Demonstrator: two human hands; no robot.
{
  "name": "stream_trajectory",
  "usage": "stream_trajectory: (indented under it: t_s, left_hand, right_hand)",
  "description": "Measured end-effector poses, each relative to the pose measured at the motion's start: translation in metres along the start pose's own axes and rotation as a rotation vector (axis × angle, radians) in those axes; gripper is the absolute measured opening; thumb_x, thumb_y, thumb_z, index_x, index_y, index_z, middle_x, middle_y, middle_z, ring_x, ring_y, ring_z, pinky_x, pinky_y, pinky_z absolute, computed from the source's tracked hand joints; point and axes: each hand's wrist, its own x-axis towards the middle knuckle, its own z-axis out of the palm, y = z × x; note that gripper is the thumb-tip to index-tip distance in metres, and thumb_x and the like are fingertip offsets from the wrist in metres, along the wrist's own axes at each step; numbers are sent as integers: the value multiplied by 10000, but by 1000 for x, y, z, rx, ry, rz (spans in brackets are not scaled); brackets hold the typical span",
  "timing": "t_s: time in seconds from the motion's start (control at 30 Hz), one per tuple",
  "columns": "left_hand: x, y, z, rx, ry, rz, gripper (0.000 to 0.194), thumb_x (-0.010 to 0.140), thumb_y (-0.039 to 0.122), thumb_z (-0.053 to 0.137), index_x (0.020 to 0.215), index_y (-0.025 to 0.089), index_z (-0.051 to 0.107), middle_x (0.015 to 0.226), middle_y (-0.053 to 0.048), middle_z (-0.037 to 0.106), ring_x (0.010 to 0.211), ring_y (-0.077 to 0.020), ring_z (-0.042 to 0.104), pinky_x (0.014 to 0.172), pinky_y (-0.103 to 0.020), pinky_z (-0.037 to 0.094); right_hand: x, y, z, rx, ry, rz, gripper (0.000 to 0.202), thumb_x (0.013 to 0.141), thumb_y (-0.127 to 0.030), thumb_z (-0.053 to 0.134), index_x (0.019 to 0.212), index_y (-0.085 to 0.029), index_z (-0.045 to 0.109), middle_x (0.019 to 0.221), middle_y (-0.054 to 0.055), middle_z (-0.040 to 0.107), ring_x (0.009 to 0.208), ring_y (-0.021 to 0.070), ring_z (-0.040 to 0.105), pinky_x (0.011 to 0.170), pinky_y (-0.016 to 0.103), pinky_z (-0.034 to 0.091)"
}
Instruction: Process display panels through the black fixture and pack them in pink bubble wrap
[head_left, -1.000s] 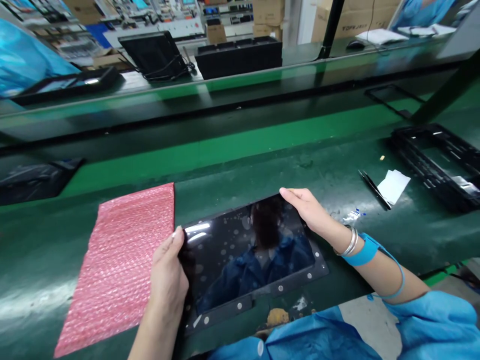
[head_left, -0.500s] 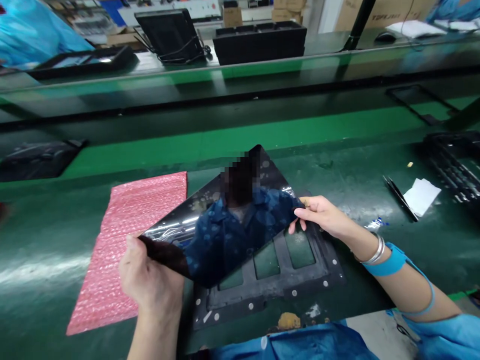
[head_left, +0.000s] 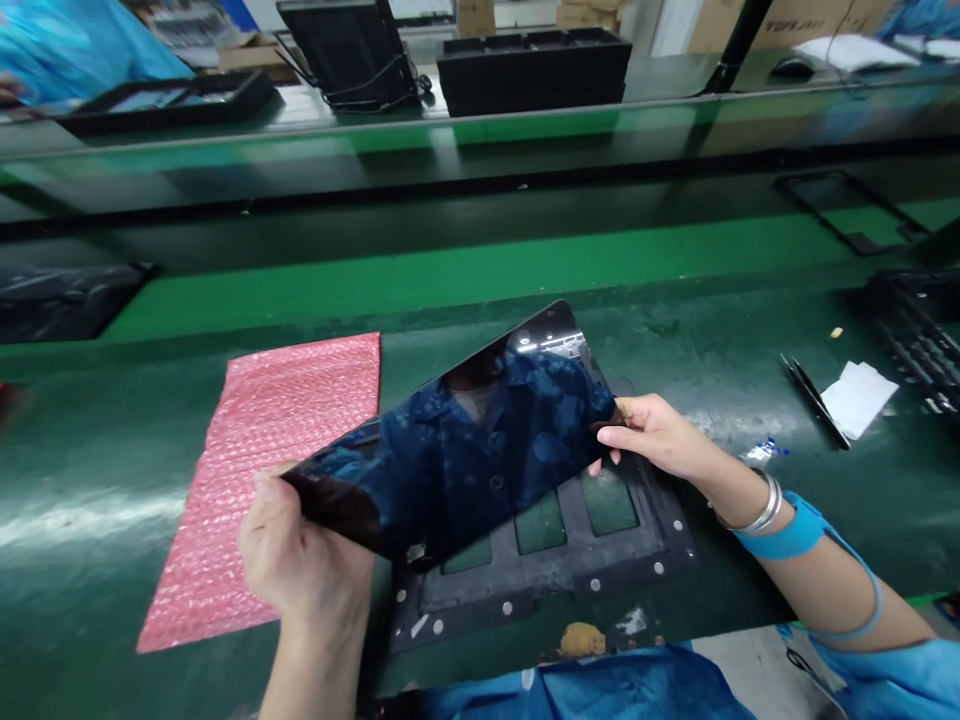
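A glossy black panel point(head_left: 480, 450) is held tilted in the air, reflecting blue clothing. My left hand point(head_left: 307, 550) grips its left corner, thumb on top. At the right corner, my right hand point(head_left: 652, 435) pinches the panel between thumb and fingers; a silver bangle and a blue strap circle that wrist. Under the panel, a dark frame point(head_left: 551, 575) with rectangular openings and round silver dots lies on the green table, partly hidden. Pink bubble wrap point(head_left: 262, 450) lies flat to the left, partly behind my left hand.
Black tweezers point(head_left: 814, 400) and white paper point(head_left: 859, 398) lie at the right, near stacked black parts point(head_left: 919, 335). A dark sheet point(head_left: 67, 300) is at the left. Across the back stand a black box point(head_left: 534, 75) and a monitor point(head_left: 345, 50); a person's blue sleeve point(head_left: 90, 45) shows top left.
The panel has tilted, its far edge dropping and shifting right, so its reflection differs. Both hands keep their grip. The whole view has shifted slightly.
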Motion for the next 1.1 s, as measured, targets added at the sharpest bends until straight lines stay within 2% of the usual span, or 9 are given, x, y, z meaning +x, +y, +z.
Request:
stream_trajectory:
  t_s: [0.2, 0.33, 0.47, 0.6, 0.67, 0.83, 0.97, 1.03, 1.1]
  left_hand:
    - [9, 2, 0, 0, -9, -57, 536, 519, 501, 938, 545, 173, 515, 500, 37, 545, 451, -113, 487, 479, -242, 460]
    - [10, 5, 6, -51, -40, -115, 586, 443, 577, 975, 639, 171, 601, 636, 17, 648, 627, -140, 610, 659, -248, 554]
    - [5, 2, 9, 52, -223, -234, 563, 523, 640, 933, 737, 180, 688, 794, -33, 731, 807, -188, 683, 746, -252, 576]
    - [-1, -2, 10, 209, -507, -381, 478, 552, 484, 955, 827, 156, 741, 816, -76, 746, 670, -211, 708, 566, -265, 570]
    - [-3, -2, 10, 223, -581, -425, 446, 565, 436, 946, 830, 141, 742, 831, -104, 745, 657, -260, 735, 492, -275, 558]
    - [0, -4, 15, 172, -474, -427, 391, 508, 329, 947, 758, 129, 724, 809, -85, 718, 644, -258, 754, 449, -219, 556]
    - [20, -14, 39, 158, -421, -430, 342, 496, 227, 915, 640, 138, 618, 657, 8, 573, 644, -213, 748, 483, -167, 553]
    - [34, -22, 64, 206, -440, -366, 334, 577, 225, 884, 642, 141, 567, 656, 24, 525, 651, -180, 739, 511, -155, 546]
    - [51, -32, 94, 285, -492, -277, 302, 721, 268, 834, 700, 142, 560, 690, 18, 531, 670, -154, 724, 550, -167, 546]
  right_hand:
    - [-4, 0, 5, -50, 3, -45, 521, 782, -673, 736, 668, -222, 502, 485, -41, 509, 451, 144, 573, 482, 256, 348]
    - [-1, 6, 10, 53, 80, -62, 506, 719, -600, 825, 664, -221, 493, 471, -101, 358, 368, 116, 490, 433, 246, 283]
    - [4, 10, 6, 165, 269, -80, 582, 616, -655, 862, 629, -220, 476, 517, -99, 377, 332, 72, 385, 378, 244, 196]
    - [6, 10, 0, 194, 354, -119, 592, 641, -699, 824, 667, -219, 478, 588, -83, 445, 363, 53, 386, 381, 243, 232]
    - [7, 9, -1, 199, 374, -133, 595, 648, -705, 816, 672, -225, 466, 577, -82, 455, 370, 57, 392, 385, 243, 245]
    - [11, 11, -2, 199, 397, -157, 601, 658, -757, 768, 700, -221, 500, 550, -65, 487, 404, 97, 491, 390, 238, 256]
    - [13, 16, -8, 136, 590, -279, 522, 834, -703, 612, 960, -197, 620, 668, 1, 660, 452, 103, 510, 441, 251, 333]
    - [15, 20, -11, 11, 717, -350, 473, 925, -610, 513, 1103, -187, 625, 756, 31, 721, 470, 102, 492, 502, 263, 394]
    - [18, 23, -13, -100, 758, -373, 431, 963, -536, 452, 1144, -188, 629, 774, 35, 735, 491, 113, 500, 550, 272, 426]
